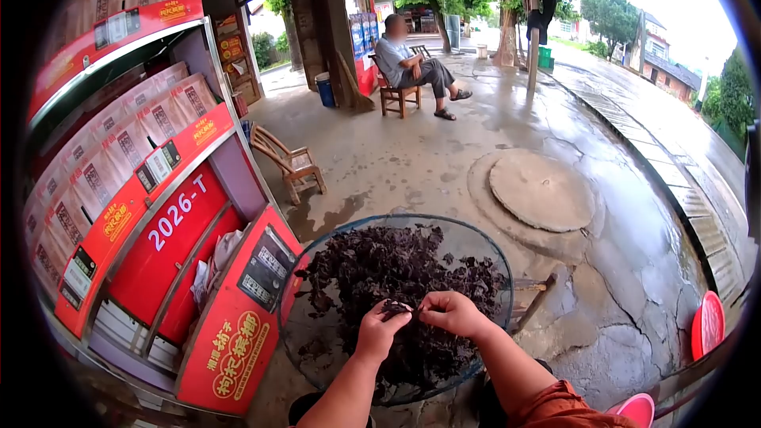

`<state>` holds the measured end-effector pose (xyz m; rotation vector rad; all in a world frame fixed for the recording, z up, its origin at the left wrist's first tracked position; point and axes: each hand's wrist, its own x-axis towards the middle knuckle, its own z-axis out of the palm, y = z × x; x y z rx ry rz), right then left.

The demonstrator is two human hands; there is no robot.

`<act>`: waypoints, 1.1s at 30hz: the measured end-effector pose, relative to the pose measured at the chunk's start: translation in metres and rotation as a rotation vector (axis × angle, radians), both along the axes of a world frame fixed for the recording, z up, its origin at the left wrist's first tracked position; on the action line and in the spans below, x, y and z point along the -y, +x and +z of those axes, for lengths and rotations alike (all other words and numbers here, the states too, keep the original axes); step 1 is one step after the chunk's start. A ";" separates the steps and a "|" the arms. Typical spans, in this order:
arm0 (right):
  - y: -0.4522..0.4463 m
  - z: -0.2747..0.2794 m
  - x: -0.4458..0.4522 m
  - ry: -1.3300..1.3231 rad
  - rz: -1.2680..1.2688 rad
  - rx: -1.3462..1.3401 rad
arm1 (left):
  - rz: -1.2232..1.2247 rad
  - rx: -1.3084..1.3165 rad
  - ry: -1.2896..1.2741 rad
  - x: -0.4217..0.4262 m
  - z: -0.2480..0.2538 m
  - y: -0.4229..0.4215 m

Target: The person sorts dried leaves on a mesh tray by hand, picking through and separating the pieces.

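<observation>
A round net tray (284, 349) with a blue-green rim is in front of me, heaped with dark, crinkled pieces (380, 257) that look like wood ear mushrooms. Above the near part of the heap, my left hand (380, 333) is closed on one dark crinkled piece (394, 308). Close beside it on the right, my right hand (453, 315) pinches with thumb and forefinger at that piece's edge. The fingertips of both hands nearly meet. Whatever lies inside the curled fingers is hidden.
A red display rack (170, 214) with packets stands close on the left. Behind it is a small bamboo chair (293, 162). Farther off, a person (408, 63) sits on a wooden chair. A round concrete cover (543, 190) and red basins (708, 325) are to the right.
</observation>
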<state>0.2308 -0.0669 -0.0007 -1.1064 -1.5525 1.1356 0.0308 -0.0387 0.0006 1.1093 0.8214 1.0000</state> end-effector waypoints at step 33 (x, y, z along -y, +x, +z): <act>0.007 0.011 -0.004 0.054 -0.310 -0.104 | 0.172 0.190 -0.101 -0.016 -0.014 0.000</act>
